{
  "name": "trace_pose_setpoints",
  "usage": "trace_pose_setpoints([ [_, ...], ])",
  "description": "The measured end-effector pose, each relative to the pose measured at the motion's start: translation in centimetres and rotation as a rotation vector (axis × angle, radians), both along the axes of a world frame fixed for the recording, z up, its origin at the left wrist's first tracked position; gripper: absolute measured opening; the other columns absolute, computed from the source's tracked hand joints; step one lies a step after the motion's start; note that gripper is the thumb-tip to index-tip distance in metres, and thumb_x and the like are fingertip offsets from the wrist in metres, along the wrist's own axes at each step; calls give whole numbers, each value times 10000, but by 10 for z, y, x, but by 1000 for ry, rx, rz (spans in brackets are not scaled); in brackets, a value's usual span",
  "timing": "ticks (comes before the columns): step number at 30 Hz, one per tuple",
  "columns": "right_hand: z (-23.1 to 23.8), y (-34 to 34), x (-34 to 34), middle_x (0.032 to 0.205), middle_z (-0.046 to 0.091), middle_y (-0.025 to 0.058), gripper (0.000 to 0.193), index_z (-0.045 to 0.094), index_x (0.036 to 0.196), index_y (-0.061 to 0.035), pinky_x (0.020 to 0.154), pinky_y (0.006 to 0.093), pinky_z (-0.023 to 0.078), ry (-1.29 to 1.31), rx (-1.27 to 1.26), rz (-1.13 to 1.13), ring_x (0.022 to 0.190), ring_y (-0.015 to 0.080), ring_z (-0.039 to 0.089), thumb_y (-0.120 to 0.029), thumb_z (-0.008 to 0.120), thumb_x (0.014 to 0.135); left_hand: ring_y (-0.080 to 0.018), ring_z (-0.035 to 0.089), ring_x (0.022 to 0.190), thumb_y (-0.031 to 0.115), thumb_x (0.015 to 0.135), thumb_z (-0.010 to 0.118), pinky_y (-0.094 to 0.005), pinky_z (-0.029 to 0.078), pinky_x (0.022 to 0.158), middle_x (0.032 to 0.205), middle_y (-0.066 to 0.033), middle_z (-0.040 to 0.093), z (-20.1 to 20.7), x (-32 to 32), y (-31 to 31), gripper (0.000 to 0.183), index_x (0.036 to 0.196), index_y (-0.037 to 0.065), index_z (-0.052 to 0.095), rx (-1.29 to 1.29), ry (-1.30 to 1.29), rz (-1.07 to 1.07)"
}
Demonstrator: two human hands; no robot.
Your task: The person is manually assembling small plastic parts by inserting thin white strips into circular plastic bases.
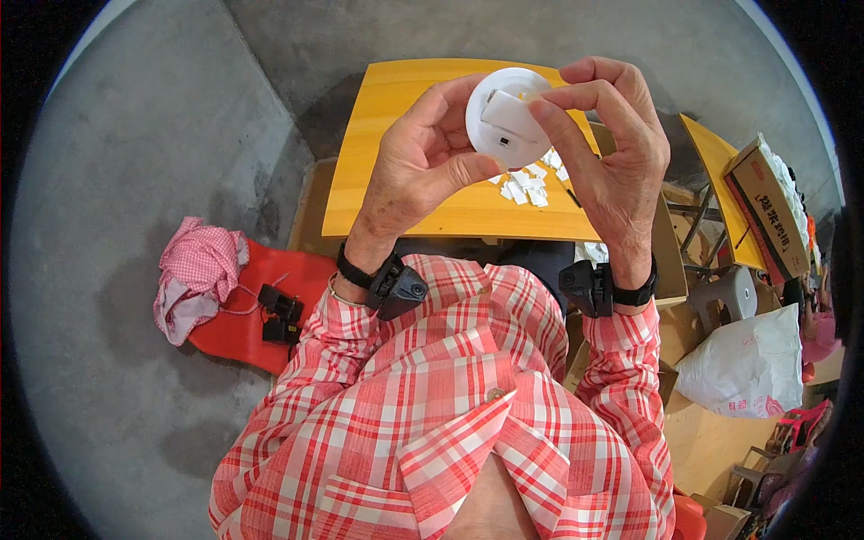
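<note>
Above the yellow table, my left hand (416,148) grips a white round plastic disc (486,148) by its rim, thumb in front and fingers behind. Near the disc's lower part is a small dark square opening. A white rectangular piece (510,115) lies against the disc's face, tilted. My right hand (621,135) is closed on that piece's right end, thumb and forefinger pinched there. Whether the piece is attached to the disc, I cannot tell. Beyond and below the disc, several small white pieces (526,187) are piled on the table, partly hidden by my hands.
The yellow table (382,117) stands before me against a grey wall. Left of me, a red chair (243,328) bears a pink checked cloth (202,270) and black devices (281,310). At right are a cardboard box (765,211), a grey stool (727,292) and a white sack (747,364).
</note>
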State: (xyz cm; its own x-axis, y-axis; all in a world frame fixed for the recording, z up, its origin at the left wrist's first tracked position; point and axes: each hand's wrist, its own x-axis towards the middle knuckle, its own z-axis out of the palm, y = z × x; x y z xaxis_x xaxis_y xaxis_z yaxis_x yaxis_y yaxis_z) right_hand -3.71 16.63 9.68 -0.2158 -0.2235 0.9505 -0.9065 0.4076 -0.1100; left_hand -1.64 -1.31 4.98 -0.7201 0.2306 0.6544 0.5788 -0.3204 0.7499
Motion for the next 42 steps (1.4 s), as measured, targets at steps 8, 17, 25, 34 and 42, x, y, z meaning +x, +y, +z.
trace_pose_setpoints([
  [8, 0, 0, 3, 865, 584, 84, 144, 633, 757, -40, 667, 303, 469, 33, 4, -15, 792, 217, 564, -52, 740, 660, -228, 565, 1056, 147, 756, 721, -355, 493, 885, 1189, -121, 535, 2, 5, 0, 671, 1311, 16, 368, -16, -45, 23],
  [17, 0, 1, 4, 866, 579, 79, 142, 628, 751, -42, 673, 307, 465, 24, 20, -33, 797, 219, 561, -44, 733, 656, -215, 560, 1066, -8, 775, 669, -326, 490, 887, 1187, -124, 535, 0, 1, 0, 596, 1292, 10, 373, 12, -1, -4],
  [25, 1, 3, 3, 880, 591, 87, 122, 641, 766, -45, 700, 312, 472, -46, 13, -5, 823, 219, 577, -63, 730, 685, -218, 591, 1008, 146, 752, 724, -321, 511, 832, 1174, -121, 548, -2, 1, 1, 655, 1298, 17, 387, 3, -40, 32],
  [34, 1, 6, 2, 883, 599, 87, 112, 658, 779, -43, 720, 306, 477, -88, 31, 14, 837, 205, 588, -87, 730, 705, -223, 582, 1031, 130, 752, 721, -328, 511, 843, 1173, -117, 547, -2, 2, 3, 642, 1290, 20, 389, -5, -20, 30],
  [42, 0, 6, -1, 890, 599, 90, 104, 659, 775, -42, 713, 308, 481, -104, 63, 30, 838, 212, 588, -89, 725, 710, -213, 587, 1015, 123, 757, 716, -322, 509, 843, 1164, -114, 552, -1, 2, 1, 630, 1288, 20, 393, -36, -28, 51],
])
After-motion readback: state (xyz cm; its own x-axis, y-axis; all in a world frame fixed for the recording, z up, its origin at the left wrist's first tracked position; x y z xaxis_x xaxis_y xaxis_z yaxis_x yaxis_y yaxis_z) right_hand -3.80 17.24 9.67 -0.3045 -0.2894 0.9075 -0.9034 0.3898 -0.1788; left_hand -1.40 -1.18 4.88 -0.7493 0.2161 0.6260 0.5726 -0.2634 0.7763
